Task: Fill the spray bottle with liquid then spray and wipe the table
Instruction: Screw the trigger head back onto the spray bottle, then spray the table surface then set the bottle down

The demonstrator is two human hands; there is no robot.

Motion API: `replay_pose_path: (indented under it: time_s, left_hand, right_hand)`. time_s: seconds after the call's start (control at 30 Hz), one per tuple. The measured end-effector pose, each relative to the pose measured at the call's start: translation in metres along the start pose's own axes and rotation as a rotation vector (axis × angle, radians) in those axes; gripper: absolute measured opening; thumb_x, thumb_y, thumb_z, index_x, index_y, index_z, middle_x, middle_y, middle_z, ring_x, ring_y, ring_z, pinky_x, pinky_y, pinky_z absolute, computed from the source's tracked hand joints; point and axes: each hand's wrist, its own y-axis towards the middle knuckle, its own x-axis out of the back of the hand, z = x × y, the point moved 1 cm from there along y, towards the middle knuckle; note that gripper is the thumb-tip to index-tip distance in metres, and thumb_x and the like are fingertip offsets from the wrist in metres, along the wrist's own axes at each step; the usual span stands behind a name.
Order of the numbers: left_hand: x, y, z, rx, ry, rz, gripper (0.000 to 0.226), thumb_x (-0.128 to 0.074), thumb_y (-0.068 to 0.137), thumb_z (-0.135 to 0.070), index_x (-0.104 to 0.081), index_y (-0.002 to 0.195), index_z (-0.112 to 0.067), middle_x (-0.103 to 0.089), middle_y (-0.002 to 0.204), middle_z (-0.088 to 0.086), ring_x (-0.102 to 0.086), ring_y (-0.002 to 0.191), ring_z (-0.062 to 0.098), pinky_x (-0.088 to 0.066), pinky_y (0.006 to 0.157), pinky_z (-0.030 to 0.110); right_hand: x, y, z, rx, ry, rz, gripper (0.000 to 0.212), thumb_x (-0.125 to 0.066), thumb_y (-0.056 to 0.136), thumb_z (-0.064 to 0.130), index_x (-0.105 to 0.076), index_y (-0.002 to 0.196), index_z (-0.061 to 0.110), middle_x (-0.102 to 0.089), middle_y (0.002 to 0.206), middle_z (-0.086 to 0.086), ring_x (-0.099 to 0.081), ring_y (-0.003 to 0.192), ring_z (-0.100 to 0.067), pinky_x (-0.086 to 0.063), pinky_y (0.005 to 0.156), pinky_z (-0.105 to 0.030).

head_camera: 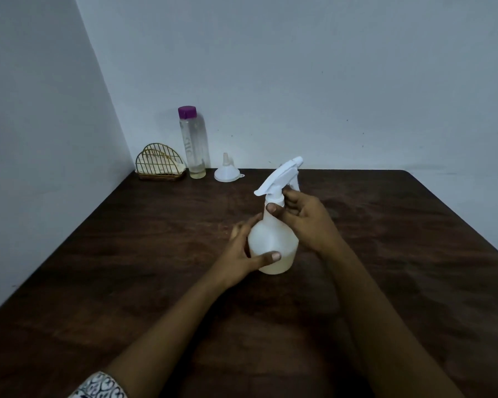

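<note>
Two grips are at work: the left grip (242, 251) grasps the round body of the spray bottle (273, 239), thumb laid across its front, and the right grip (302, 222) is closed around the neck, just under the white spray head (282, 173). The dark wooden desk (385, 254) fills the lower half of the frame, and the spray bottle stands upright on it, a little above the middle. It seems to hold some pale liquid in its lower part. At the upper left of the desk, near the wall corner, stands a tall clear bottle (193, 142) with a purple cap (187, 112) on; only a little liquid is left at its bottom. Just left of it is a wire holder (160, 165) with a pale cloth or paper (170, 166) inside. To the right of it a small white funnel (227, 170) lies mouth down. I judge that the filling is done, because the funnel is put aside and the head sits on the spray bottle; the right grip is probably tightening it. Spraying and wiping are not yet done.
</note>
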Motion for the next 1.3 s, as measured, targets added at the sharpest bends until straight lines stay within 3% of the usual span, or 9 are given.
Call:
replay_pose_path:
  time_s: [0.2,0.37,0.47,0.63,0.83,0.97,1.07,1.2,1.3]
  left_hand:
    - [-0.004,0.003,0.002,-0.029,-0.070,-0.078,0.080,-0.086,0.065,-0.024,-0.043,0.132,-0.036,-0.055,0.127,-0.011,-0.054,0.116,0.007,-0.051,0.088,0.022]
    - [-0.020,0.000,0.007,-0.039,0.004,-0.239,0.087,-0.085,0.057,-0.048,-0.040,0.131,-0.042,-0.050,0.134,-0.013,-0.050,0.121,0.005,-0.048,0.100,0.036]
    - [-0.036,-0.007,-0.001,-0.009,0.138,-0.327,0.098,-0.076,0.059,-0.056,-0.028,0.142,-0.035,-0.038,0.142,-0.009,-0.040,0.129,0.010,-0.041,0.105,0.039]
    - [-0.014,-0.022,0.002,0.009,0.113,-0.062,0.092,-0.071,0.072,-0.057,-0.020,0.147,-0.040,-0.032,0.150,-0.010,-0.035,0.135,0.007,-0.035,0.110,0.034]
    - [0.074,-0.029,0.039,0.292,0.967,-0.430,0.060,-0.043,0.092,-0.054,-0.032,0.144,-0.027,-0.041,0.147,0.005,-0.036,0.134,0.023,-0.032,0.108,0.042]
    - [0.089,-0.019,0.053,0.463,0.994,-0.445,0.060,-0.030,0.095,-0.054,-0.027,0.147,-0.024,-0.023,0.156,0.008,-0.017,0.145,0.026,-0.016,0.115,0.047]
    - [0.085,-0.014,0.054,0.461,1.022,-0.433,0.061,-0.025,0.096,-0.053,-0.021,0.150,-0.025,-0.017,0.159,0.007,-0.011,0.147,0.026,-0.010,0.117,0.048]
    - [0.088,-0.013,0.056,0.484,1.017,-0.414,0.062,-0.024,0.095,-0.054,-0.018,0.150,-0.027,-0.013,0.160,0.004,-0.007,0.148,0.024,-0.006,0.117,0.048]
    - [0.087,-0.013,0.055,0.493,1.009,-0.419,0.062,-0.024,0.095,-0.056,-0.018,0.150,-0.028,-0.013,0.160,0.003,-0.007,0.148,0.023,-0.006,0.117,0.047]
  right_hand:
    - [-0.006,0.001,-0.003,0.058,-0.068,-0.101,0.027,-0.065,0.087,0.023,-0.065,0.113,0.017,-0.070,0.092,0.011,-0.066,0.085,0.003,-0.050,0.075,-0.012]
    - [-0.018,-0.001,-0.009,0.062,-0.141,-0.251,0.029,-0.064,0.087,0.033,-0.064,0.113,0.020,-0.072,0.094,0.002,-0.067,0.086,-0.011,-0.055,0.080,-0.034]
    - [-0.024,-0.001,-0.009,0.024,-0.085,-0.335,0.041,-0.073,0.078,0.037,-0.060,0.113,0.019,-0.069,0.104,0.005,-0.065,0.095,-0.010,-0.054,0.083,-0.031]
    - [-0.028,0.005,-0.003,-0.084,-0.069,-0.493,0.051,-0.075,0.075,0.032,-0.039,0.108,0.017,-0.059,0.106,-0.002,-0.062,0.094,-0.019,-0.051,0.073,-0.030]
    - [-0.009,0.009,0.001,-0.190,-0.013,-0.375,0.054,-0.064,0.083,0.016,-0.039,0.131,0.017,-0.052,0.119,-0.006,-0.053,0.081,-0.008,-0.042,0.069,-0.022]
    - [-0.003,0.010,0.002,-0.209,0.097,-0.290,0.053,-0.067,0.084,0.015,-0.044,0.132,0.019,-0.053,0.102,0.005,-0.054,0.087,-0.007,-0.039,0.061,-0.013]
    - [0.001,0.007,0.007,-0.160,0.127,-0.221,0.034,-0.067,0.084,0.012,-0.050,0.108,0.028,-0.056,0.083,0.011,-0.060,0.066,0.007,-0.043,0.052,-0.003]
    - [0.016,0.008,0.014,-0.158,0.120,-0.038,0.032,-0.063,0.085,0.006,-0.058,0.103,0.032,-0.069,0.085,0.008,-0.065,0.064,-0.004,-0.051,0.063,-0.020]
    - [0.028,0.014,0.023,-0.275,0.047,0.186,0.026,-0.055,0.087,0.001,-0.063,0.105,0.018,-0.072,0.080,0.006,-0.064,0.059,-0.008,-0.052,0.052,-0.021]
